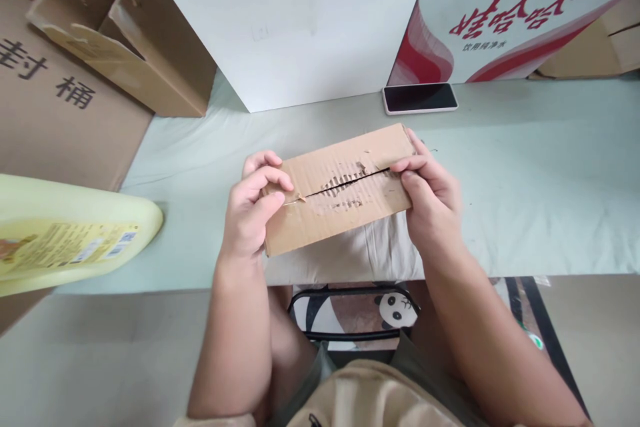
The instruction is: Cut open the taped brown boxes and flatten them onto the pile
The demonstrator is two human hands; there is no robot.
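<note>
1 left hand (pixel 247 213) and 1 right hand (pixel 435 197) were seen. 1 small cardboard box (pixel 345 203), 1 phone (pixel 420 99), 1 yellow jug (pixel 75 237), 1 white box (pixel 300 33) and 1 red-printed carton (pixel 505 33) were counted. 2 brown cartons (pixel 173 57) (pixel 50 127) were shown at the left, 1 brown box (pixel 585 53) at the right edge.

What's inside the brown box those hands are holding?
Only a thin dark slit shows between the top flaps of the cardboard box. The flaps cover the rest, so I can't see whether anything is inside.
</note>
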